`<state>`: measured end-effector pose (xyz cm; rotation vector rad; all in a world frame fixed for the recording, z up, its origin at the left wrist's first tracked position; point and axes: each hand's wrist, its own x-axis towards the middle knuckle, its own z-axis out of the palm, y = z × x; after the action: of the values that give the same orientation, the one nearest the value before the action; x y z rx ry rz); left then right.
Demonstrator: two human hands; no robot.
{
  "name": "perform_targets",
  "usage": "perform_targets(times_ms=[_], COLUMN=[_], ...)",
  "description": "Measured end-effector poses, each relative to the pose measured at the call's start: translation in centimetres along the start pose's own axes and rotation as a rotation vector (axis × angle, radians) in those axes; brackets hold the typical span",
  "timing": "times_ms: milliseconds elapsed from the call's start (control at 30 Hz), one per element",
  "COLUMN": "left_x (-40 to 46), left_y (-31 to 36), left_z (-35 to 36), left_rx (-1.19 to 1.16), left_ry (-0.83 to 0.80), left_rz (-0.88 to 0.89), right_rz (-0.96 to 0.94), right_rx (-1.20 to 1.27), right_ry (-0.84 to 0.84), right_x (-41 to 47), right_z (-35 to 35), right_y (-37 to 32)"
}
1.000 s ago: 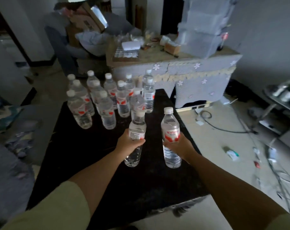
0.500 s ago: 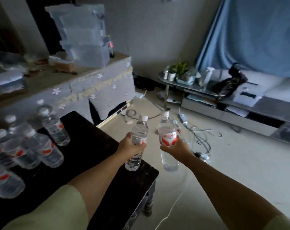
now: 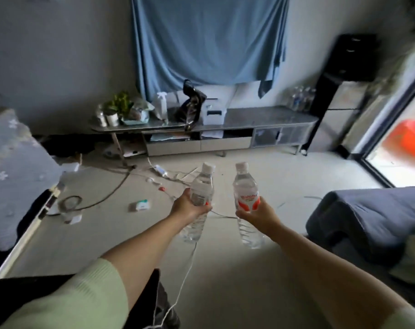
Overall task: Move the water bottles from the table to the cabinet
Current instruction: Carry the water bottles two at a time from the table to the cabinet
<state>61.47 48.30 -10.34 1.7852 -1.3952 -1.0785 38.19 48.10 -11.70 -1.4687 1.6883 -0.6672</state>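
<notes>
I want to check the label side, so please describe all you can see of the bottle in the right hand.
The bottle in the right hand is clear plastic with a white cap, and looks full of water. It stands nearly upright in the air above the floor. Its white label with red shapes and red lettering faces the camera; the lettering is too blurred to read. The right hand grips it around the middle, below and behind the label. It touches nothing else.

A long low cabinet (image 3: pixel 261 121) with a glossy grey top stands against the far wall, and on it sit a potted plant (image 3: pixel 121 104), a spray bottle (image 3: pixel 161 104), a dark bag (image 3: pixel 191 106), a white box (image 3: pixel 213 112) and, at its right end, a cluster of water bottles (image 3: pixel 301 97). The pale floor (image 3: pixel 296 172) carries tangled cables (image 3: pixel 121 184), a power strip (image 3: pixel 160 169) and a small carton (image 3: pixel 140 205).
</notes>
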Motion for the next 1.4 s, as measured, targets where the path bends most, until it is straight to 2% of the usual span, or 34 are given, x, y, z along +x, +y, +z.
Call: perform_targets(times_ms=[100,333,700,1000,1400], left_x=[1.4,4.4,10.6,17.9,38.1], left_y=[2.5,7.4,16.4,20.7,28.7], left_z=[4.4,14.3,25.7,31.3,34.0], left_rx=[-0.017,-0.003,-0.013,-0.033,0.018], left_ry=[-0.099,-0.225,-0.271,-0.352,-0.444], left_rz=[0.06,0.111,0.107,0.1,0.144], right_rz=[0.048,0.12,0.057,0.077,0.147], right_rx=[0.013,-0.049,-0.055,0.034,0.058], right_ry=[0.027,0.124,0.174,0.193,0.304], right_x=[0.1,0.9,7.9,15.0,33.2], right_z=[-3.6,-12.4,-25.4,-29.1,-35.3], right_y=[4.0,7.7,13.3,15.4,12.7])
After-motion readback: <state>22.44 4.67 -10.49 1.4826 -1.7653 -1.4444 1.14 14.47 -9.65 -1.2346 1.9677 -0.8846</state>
